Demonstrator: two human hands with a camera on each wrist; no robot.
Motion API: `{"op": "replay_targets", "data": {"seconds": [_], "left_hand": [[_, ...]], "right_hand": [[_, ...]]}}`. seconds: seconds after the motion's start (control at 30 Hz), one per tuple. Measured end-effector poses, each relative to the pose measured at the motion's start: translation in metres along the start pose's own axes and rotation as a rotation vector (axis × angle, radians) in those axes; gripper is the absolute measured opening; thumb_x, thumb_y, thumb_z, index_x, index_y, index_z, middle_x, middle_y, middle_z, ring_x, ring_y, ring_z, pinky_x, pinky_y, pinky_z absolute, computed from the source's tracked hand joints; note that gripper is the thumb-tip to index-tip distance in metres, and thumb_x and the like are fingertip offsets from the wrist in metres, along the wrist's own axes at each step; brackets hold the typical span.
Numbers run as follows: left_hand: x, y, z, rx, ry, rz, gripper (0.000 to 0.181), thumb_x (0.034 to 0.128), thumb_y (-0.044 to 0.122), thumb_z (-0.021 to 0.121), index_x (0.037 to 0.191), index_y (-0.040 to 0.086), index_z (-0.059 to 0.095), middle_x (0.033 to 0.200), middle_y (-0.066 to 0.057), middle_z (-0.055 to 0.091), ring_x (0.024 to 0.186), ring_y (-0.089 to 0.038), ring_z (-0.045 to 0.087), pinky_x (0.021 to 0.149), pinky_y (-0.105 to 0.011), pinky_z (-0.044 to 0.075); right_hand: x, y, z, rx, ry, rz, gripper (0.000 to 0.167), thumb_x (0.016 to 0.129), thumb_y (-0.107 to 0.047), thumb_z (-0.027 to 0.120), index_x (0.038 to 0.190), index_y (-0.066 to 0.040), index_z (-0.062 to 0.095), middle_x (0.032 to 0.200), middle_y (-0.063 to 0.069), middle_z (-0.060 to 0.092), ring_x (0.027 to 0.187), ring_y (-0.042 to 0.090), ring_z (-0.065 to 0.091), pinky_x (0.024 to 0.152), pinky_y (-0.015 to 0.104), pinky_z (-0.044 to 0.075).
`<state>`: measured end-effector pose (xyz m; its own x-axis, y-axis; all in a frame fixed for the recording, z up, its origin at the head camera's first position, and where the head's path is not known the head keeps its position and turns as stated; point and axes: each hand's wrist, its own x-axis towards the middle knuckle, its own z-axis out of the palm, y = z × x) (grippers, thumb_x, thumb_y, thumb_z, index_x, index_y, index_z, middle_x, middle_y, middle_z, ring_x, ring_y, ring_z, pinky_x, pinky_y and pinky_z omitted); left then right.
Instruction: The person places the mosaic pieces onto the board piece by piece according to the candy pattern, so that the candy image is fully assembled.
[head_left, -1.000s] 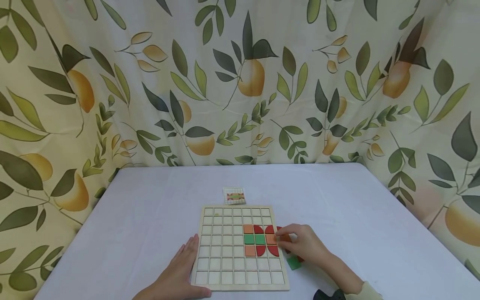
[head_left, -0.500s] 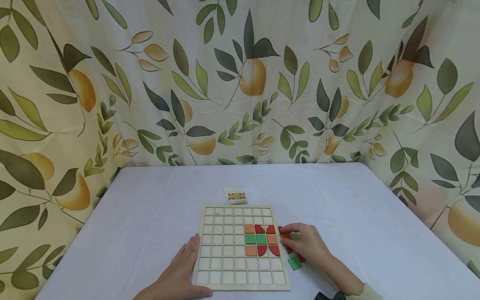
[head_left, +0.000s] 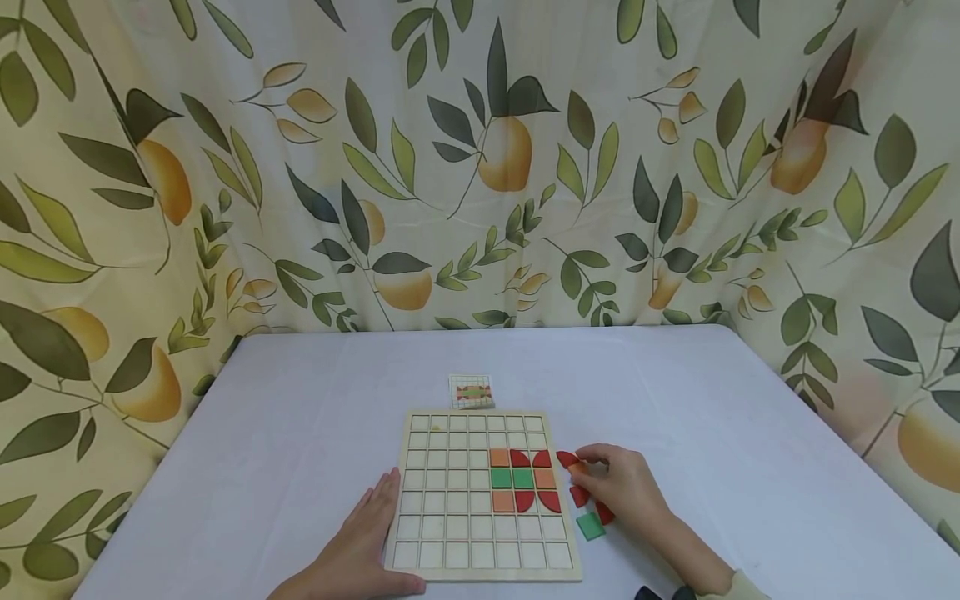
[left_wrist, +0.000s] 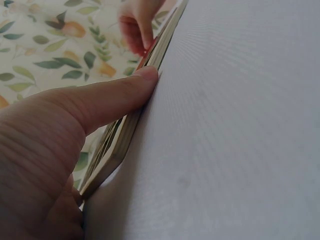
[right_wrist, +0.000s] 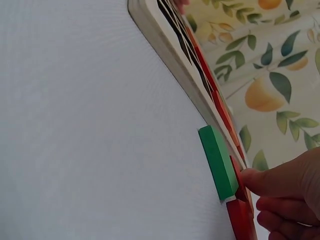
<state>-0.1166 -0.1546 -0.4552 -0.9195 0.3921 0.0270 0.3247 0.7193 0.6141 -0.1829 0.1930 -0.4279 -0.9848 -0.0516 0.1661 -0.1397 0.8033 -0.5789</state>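
A light wooden grid board (head_left: pixel 480 575) lies on the white table, with orange, green and red tiles set in its right half. My left hand (head_left: pixel 352 542) rests along its left side with straight fingers; in the left wrist view the thumb (left_wrist: pixel 117 97) touches the board's near edge. Right of the board, my right hand (head_left: pixel 622 483) has thumb and forefinger at an orange tile (head_left: pixel 576 468); whether they pinch it cannot be told. Around it lie red pieces (head_left: pixel 567 459) and a green square tile (head_left: pixel 590 526), also large in the right wrist view.
A small card (head_left: pixel 472 392) with a printed grid pattern lies behind the board. White cloth covers the table (head_left: pixel 300 400). A leaf-and-fruit patterned curtain (head_left: pixel 480 250) hangs behind it. Something dark sits by the right wrist at the bottom edge.
My right hand has moved right, away from the board's edge, uncovering more of the loose red pieces and the orange tile. My left hand has stayed at the board's side.
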Motion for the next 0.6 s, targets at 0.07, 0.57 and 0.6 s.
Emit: {"op": "replay_targets", "data": {"seconds": [0.07, 0.57, 0.6], "left_hand": [[0.0, 0.0, 0.0, 0.0, 0.002, 0.002, 0.132, 0.0567, 0.072, 0.068, 0.145, -0.004, 0.004, 0.151, -0.016, 0.008, 0.138, -0.028, 0.005, 0.098, -0.009, -0.013], [0.0, 0.002, 0.0, -0.023, -0.019, -0.014, 0.132, 0.0577, 0.069, 0.069, 0.145, -0.004, 0.003, 0.151, -0.016, 0.006, 0.138, -0.029, 0.003, 0.097, -0.008, -0.015], [0.0, 0.002, -0.001, -0.023, -0.019, -0.014, 0.132, 0.0576, 0.07, 0.069, 0.145, -0.004, 0.003, 0.151, -0.016, 0.006, 0.138, -0.029, 0.003, 0.097, -0.008, -0.015]], "right_hand": [[0.0, 0.0, 0.0, -0.008, 0.003, 0.01, 0.031, 0.071, -0.019, 0.08, 0.097, -0.005, 0.07, 0.094, 0.006, 0.067, 0.092, 0.025, 0.059, 0.08, 0.043, 0.05], [0.006, 0.007, -0.012, -0.005, -0.093, 0.002, 0.031, 0.072, -0.013, 0.078, 0.1, -0.003, 0.07, 0.095, 0.006, 0.067, 0.092, 0.024, 0.059, 0.078, 0.037, 0.052], [0.007, 0.008, -0.012, 0.0, -0.102, 0.001, 0.03, 0.073, -0.012, 0.078, 0.101, -0.003, 0.07, 0.095, 0.006, 0.067, 0.092, 0.024, 0.059, 0.077, 0.037, 0.052]]}}
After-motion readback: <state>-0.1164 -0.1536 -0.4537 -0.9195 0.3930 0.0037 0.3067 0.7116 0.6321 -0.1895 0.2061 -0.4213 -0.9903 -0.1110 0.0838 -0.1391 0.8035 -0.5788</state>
